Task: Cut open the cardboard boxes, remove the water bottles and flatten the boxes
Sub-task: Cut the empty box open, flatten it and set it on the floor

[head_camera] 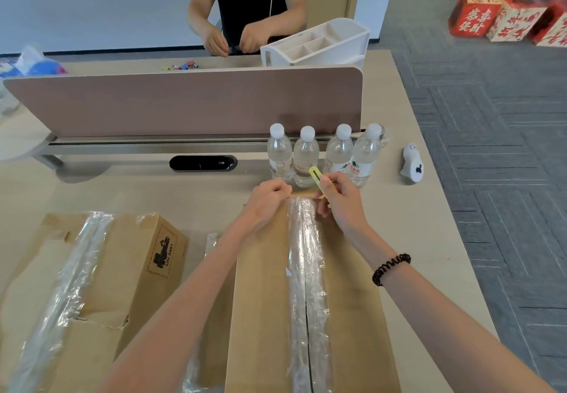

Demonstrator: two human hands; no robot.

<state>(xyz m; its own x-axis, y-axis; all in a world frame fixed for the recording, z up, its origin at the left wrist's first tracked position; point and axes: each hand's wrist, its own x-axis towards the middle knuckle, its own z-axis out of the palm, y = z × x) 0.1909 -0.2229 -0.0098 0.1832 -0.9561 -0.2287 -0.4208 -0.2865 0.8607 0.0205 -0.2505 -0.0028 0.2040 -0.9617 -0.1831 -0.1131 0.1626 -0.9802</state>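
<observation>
Your left hand (267,200) has its fingers curled, pinching the far edge of the long brown cardboard box (264,294) at lower centre. Your right hand (342,205), a black coiled band (391,268) on its wrist, is closed round a slim yellow-green utility knife (316,177). You hold the knife at that same far end, over the crinkled clear tape strip (302,270) running down the box's seam. A dark slit shows in the seam towards the bottom of the frame; the flaps hide what is inside.

The box lies on the wide beige desk (153,190), with a pinkish-brown divider panel (184,101) across the upper left. A second taped brown cardboard box (122,270) with a black-printed label sits at lower left, apart from yours. Just beyond your hands, four clear plastic water bottles (305,159) with white caps stand upright in a row before the divider's base. A white compartment organiser (316,44) sits behind the divider, and a small white gadget (412,164) lies right of the bottles.
</observation>
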